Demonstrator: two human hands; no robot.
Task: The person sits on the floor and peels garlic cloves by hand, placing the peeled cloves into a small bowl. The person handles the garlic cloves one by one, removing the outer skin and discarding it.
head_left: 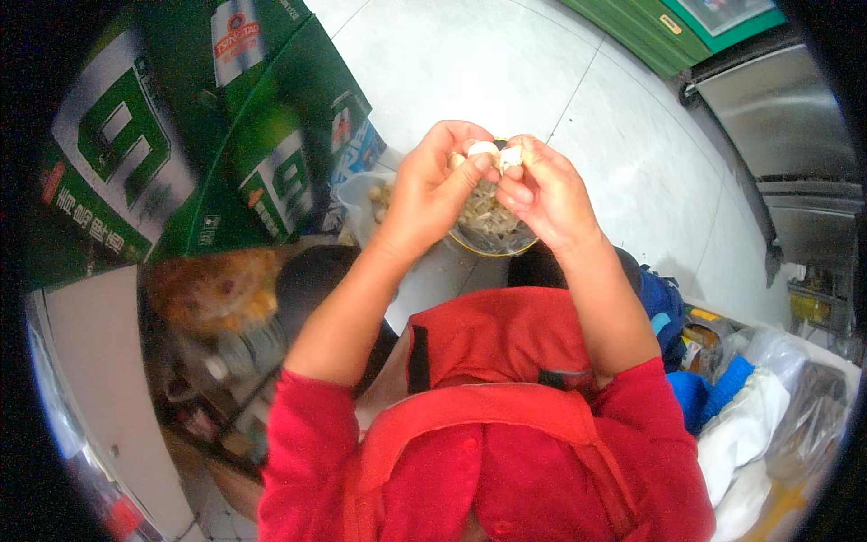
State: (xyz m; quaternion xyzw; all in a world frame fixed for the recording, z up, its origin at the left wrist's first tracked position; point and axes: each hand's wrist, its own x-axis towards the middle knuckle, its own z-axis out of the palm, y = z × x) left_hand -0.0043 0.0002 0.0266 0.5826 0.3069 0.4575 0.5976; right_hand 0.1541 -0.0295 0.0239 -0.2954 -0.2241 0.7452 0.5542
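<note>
Both my hands are held close together above a round container (488, 253) with a yellow rim, which holds many pale slivers that look like peelings or sprouts. In my left hand (443, 179) are whitish pieces, one a rounded pale piece (482, 148) like a mushroom cap or garlic clove, between thumb and fingers. The fingertips of my right hand (548, 193) pinch a small cream-coloured piece (511, 157) beside it. Behind my left wrist, a translucent white bag or tub (357, 196) contains small roundish pale items. My hands partly cover the container.
Green Tsingtao beer cartons (223, 129) stand at the left, above a shelf with a plastic bottle (250, 349). A stainless-steel appliance (779, 108) is at the upper right. At the lower right, a box holds white cloth or bags (742, 427) and blue items. Pale floor tiles (630, 135) lie ahead.
</note>
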